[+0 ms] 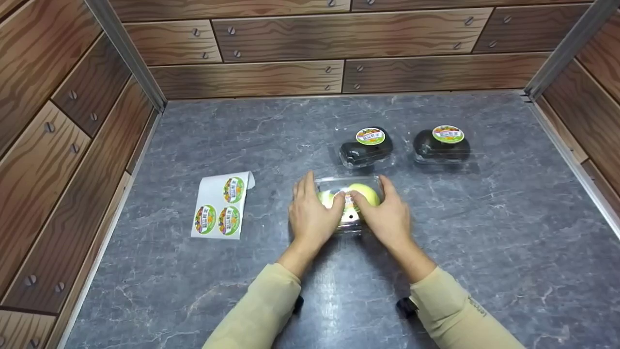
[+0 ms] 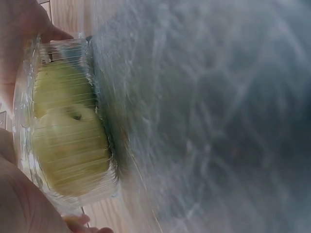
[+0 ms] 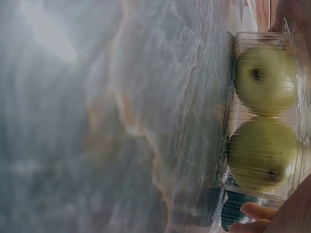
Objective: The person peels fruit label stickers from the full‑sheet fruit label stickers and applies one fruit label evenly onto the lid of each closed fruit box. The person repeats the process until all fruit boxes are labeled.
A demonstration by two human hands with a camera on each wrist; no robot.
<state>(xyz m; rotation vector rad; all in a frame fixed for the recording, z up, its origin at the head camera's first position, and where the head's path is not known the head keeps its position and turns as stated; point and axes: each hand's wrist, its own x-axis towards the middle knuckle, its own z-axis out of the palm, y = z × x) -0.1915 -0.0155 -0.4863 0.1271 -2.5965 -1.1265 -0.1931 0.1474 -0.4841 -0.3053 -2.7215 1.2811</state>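
**Both hands on the clear fruit box at centre frame**

From the head view I see the grey marbled surface (image 1: 484, 232) filling most of the frame, walled in by wood-grain panels (image 1: 72, 145) on the left, top and right.

Just below the middle of the frame sits the clear plastic box (image 1: 349, 186), resting on the surface. Both wrist views show two green apples (image 3: 265, 80) lying side by side inside it.

My left hand (image 1: 310, 213) wraps the box's left end and my right hand (image 1: 387, 215) its right end. The fingers of both curl around the box, grasping it, and the thumbs meet on top of the lid, pressing on a round sticker (image 1: 349, 206) that they mostly cover.

Left of the box, well apart from it, lies a sticker sheet (image 1: 220, 206) with three round labels and its upper right corner curled up.

Above the box, toward the upper right of the frame, stand two dark packs side by side: the nearer dark pack (image 1: 365, 148) just above the box, and the farther dark pack (image 1: 441, 145) to its right. Each has a round label on top.
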